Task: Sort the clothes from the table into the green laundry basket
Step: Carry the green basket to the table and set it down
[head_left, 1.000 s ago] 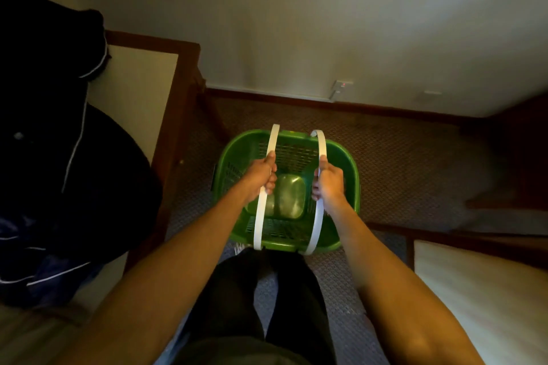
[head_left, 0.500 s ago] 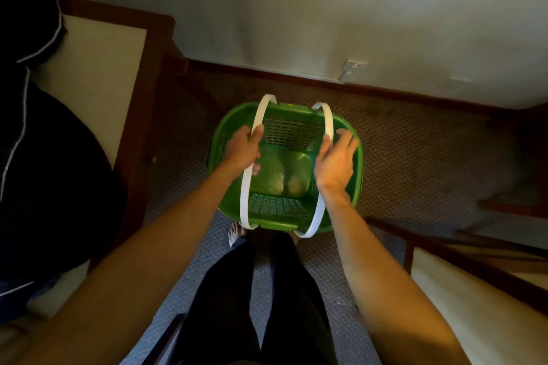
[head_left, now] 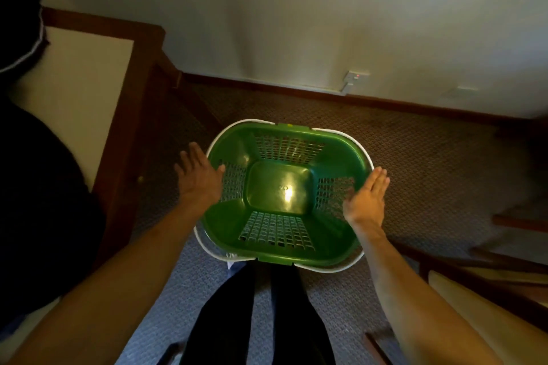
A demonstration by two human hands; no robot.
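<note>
Head view shows the empty green laundry basket [head_left: 284,195] on the carpet, both the left hand [head_left: 199,176] and right hand [head_left: 367,199] spread open, holding nothing. Dark clothes [head_left: 35,187] heaped on the left worktop [head_left: 89,92] look soft, light; gather them by bunched folds.

Dim, warm light | glare spot on the green basket [head_left: 287,195] floor | dark clothes [head_left: 38,187] crushed black | edges bowed, hands slightly blurred
</note>
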